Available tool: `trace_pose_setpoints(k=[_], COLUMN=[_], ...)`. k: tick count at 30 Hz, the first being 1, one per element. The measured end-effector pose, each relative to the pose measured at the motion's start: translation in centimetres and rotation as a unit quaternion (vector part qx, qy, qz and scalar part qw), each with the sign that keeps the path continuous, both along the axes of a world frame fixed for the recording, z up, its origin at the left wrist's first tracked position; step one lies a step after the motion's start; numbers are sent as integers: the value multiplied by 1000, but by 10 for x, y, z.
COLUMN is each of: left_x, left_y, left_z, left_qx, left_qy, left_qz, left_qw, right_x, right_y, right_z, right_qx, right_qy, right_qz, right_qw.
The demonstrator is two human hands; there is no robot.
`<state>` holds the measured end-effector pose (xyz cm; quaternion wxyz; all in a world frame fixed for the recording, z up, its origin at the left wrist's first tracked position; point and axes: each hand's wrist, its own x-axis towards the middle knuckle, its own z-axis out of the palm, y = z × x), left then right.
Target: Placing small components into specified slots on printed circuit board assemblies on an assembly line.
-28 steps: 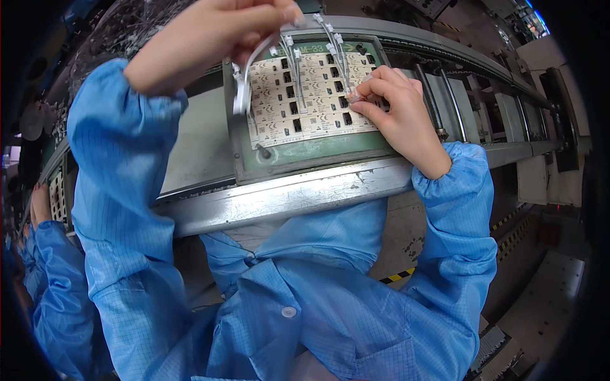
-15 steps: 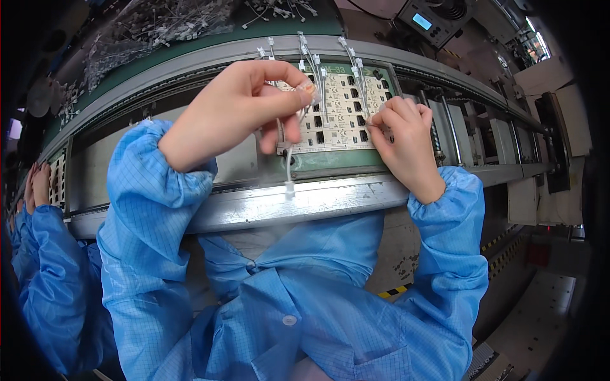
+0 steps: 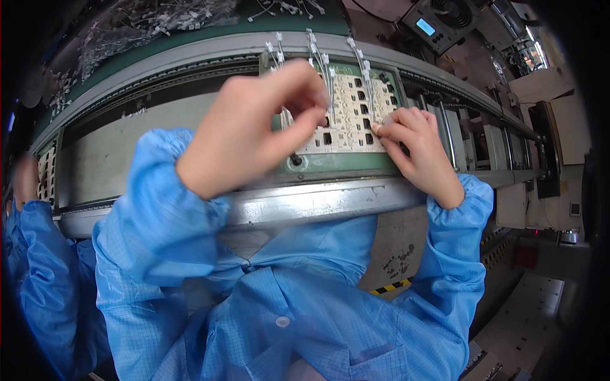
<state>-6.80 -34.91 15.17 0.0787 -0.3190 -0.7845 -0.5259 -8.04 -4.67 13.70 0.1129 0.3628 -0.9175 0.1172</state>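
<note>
A cream circuit board panel (image 3: 348,143) with rows of black parts lies in a green carrier (image 3: 346,164) before me. Thin white wire leads (image 3: 366,79) with connectors stretch over its far edge. My left hand (image 3: 251,130) hovers above the panel's left side, blurred, its fingers curled and the thumb close to them. What it holds is hidden. At the panel's right part, my right hand (image 3: 416,146) is closed in a pinch, with the lower end of one lead reaching its fingertips.
Metal rails (image 3: 330,195) border the carrier in front and behind. Beyond lie bags of white connectors (image 3: 159,22) on a green surface. A device with a lit screen (image 3: 425,26) stands at the far right. Another person's hand (image 3: 25,180) is at the left edge.
My left hand has turned and moved down toward the panel; the lead that dangled from it is out of sight. My right hand stays in its pinch at the panel. The view has shifted slightly.
</note>
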Motion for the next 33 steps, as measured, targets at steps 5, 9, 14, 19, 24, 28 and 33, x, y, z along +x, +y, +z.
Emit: trace_pose_setpoints(k=[5,9,14,19,24,28,33], left_x=[19,23,27,27,15,22,5], left_y=[22,34,37,32,36,30,62], left_z=[-24,-32,-40,-23,-11,-25,-16], left_qx=[-222,-285,-295,-188,-203,-280,-237], left_qy=[330,344,352,336,263,236,356], left_qz=[25,23,19,178,210,269,275], left_qw=[917,894,888,906,920,891,861], right_x=[-51,-124,-181,-206,-183,-153,-140], right_y=[-18,-70,-125,-147,-90,-93,-5], right_z=[23,13,-4,-15,44,74,56], right_qx=[-30,-170,-32,-138,-357,-409,-563], right_qy=[-62,-36,-74,-95,-216,-249,-209], right_qz=[0,-60,-184,-100,-26,16,41], right_qw=[998,983,980,981,908,878,798])
